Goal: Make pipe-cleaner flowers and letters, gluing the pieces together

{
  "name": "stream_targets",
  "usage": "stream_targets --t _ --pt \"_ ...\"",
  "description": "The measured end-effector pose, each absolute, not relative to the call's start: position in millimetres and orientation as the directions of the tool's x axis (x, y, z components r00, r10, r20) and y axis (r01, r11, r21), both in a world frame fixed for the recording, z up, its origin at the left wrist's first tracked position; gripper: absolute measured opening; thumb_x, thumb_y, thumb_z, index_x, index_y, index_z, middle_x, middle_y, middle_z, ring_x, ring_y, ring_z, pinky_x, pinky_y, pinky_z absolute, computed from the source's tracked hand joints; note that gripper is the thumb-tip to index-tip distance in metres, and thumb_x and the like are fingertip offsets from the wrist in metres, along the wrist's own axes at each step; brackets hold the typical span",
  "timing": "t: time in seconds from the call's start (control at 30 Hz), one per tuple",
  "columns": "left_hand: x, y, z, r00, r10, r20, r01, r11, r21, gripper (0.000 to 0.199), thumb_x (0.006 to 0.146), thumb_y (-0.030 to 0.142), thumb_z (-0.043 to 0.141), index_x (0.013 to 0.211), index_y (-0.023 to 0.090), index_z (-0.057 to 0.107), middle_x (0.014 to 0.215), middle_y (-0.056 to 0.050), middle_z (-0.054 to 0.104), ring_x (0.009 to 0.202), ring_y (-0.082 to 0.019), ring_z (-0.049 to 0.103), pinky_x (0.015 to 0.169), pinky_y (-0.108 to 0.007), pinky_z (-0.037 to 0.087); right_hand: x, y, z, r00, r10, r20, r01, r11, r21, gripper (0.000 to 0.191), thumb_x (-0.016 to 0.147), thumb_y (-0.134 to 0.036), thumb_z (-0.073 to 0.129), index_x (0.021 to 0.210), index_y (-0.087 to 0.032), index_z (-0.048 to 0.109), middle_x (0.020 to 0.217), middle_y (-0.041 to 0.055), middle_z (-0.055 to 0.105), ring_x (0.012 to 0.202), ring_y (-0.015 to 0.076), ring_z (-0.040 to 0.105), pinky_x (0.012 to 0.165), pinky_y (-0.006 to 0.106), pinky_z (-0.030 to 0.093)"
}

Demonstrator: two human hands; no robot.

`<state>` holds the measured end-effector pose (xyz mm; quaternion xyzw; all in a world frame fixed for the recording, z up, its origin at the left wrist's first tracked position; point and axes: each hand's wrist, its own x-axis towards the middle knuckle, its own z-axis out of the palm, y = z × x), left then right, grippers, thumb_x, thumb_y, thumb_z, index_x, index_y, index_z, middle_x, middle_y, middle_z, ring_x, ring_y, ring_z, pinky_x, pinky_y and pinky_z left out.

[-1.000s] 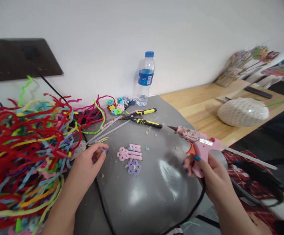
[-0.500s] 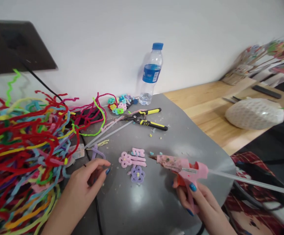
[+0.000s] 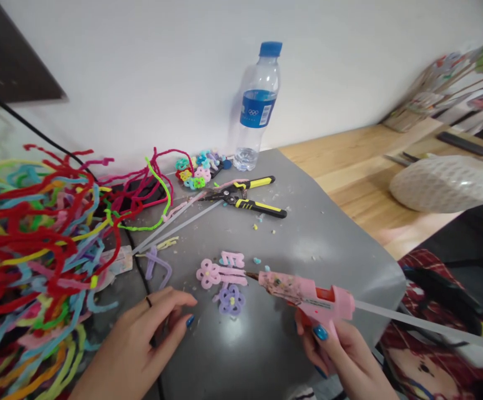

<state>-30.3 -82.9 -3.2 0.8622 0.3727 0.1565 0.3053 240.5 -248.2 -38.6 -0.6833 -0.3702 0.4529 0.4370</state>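
Observation:
A pink glue gun (image 3: 303, 291) with a long clear glue stick in its back is gripped by my right hand (image 3: 328, 344). Its nozzle points left, close to the ends of a pink pipe-cleaner flower piece (image 3: 209, 274). Just below that piece lies a purple pipe-cleaner flower (image 3: 231, 300), and above it a small pink and blue striped piece (image 3: 232, 259). My left hand (image 3: 154, 333) hovers over the table left of the flowers, fingers loosely bent, thumb apart, holding nothing. Beyond it lie bent purple pipe cleaners (image 3: 157, 265).
Loose pipe cleaners (image 3: 45, 261) are heaped at left. Black and yellow pliers (image 3: 241, 197), clear glue sticks (image 3: 179, 228) and small coloured flowers (image 3: 195, 175) lie further back. A water bottle (image 3: 258, 111) stands by the wall. A white wrapped bundle (image 3: 445, 183) rests on the wooden surface.
The glue gun has come nearer the pink flower piece, its nozzle now almost at the piece's ends. My left hand has shifted slightly. The camera view has tilted down and turned a little.

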Motion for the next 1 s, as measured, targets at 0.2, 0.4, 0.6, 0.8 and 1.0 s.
stream_targets --t 0.2,0.4,0.6,0.8,1.0 --pt "-28.0 -84.3 -1.8 0.721 0.693 -0.020 0.544 -0.548 0.636 0.019 0.090 0.022 0.053 0.104 0.029 0.064 0.078 0.005 0.068 0.067 -0.010 0.067 0.062 -0.014 0.052 239.9 -246.6 -34.4 0.333 0.905 -0.265 0.140 -0.325 -0.935 0.056 0.094 -0.065 0.042 0.071 -0.018 0.061 0.045 -0.0031 0.042 0.042 0.0102 0.031 0.045 0.025 0.027" --pt "-26.9 -86.5 -1.6 0.755 0.655 -0.045 0.530 -0.569 0.629 0.021 0.089 0.018 0.053 0.102 0.030 0.064 0.082 0.003 0.068 0.072 -0.011 0.067 0.066 -0.015 0.052 240.1 -252.6 -31.1 0.319 0.904 -0.285 0.141 -0.343 -0.929 0.054 0.094 -0.064 0.042 0.074 -0.017 0.060 0.048 -0.0028 0.043 0.043 0.0107 0.034 0.044 0.024 0.027" --pt "-27.8 -86.7 -3.6 0.769 0.637 -0.050 0.526 -0.586 0.616 0.024 0.089 0.018 0.054 0.105 0.032 0.065 0.090 0.004 0.071 0.084 -0.012 0.070 0.074 -0.018 0.054 242.0 -265.0 -44.0 0.340 0.891 -0.302 0.176 -0.376 -0.910 0.054 0.095 -0.062 0.043 0.064 -0.018 0.053 0.051 -0.0016 0.042 0.049 0.0116 0.036 0.048 0.025 0.031" --pt "-29.7 -86.1 -5.1 0.789 0.611 -0.066 0.524 -0.612 0.592 0.026 0.088 0.021 0.055 0.109 0.034 0.065 0.097 0.004 0.073 0.090 -0.014 0.070 0.075 -0.021 0.055 241.9 -270.2 -45.1 0.397 0.874 -0.279 0.225 -0.388 -0.894 0.055 0.094 -0.061 0.046 0.060 -0.019 0.053 0.052 -0.0010 0.043 0.049 0.0122 0.037 0.048 0.025 0.030" --pt "-26.9 -84.9 -2.7 0.794 0.606 -0.059 0.516 -0.618 0.593 0.025 0.089 0.021 0.053 0.107 0.032 0.066 0.096 0.002 0.073 0.088 -0.015 0.071 0.075 -0.021 0.056 238.9 -271.5 -37.9 0.425 0.850 -0.311 0.195 -0.422 -0.886 0.053 0.091 -0.062 0.050 0.062 -0.019 0.054 0.051 -0.0020 0.043 0.048 0.0119 0.037 0.047 0.025 0.034"
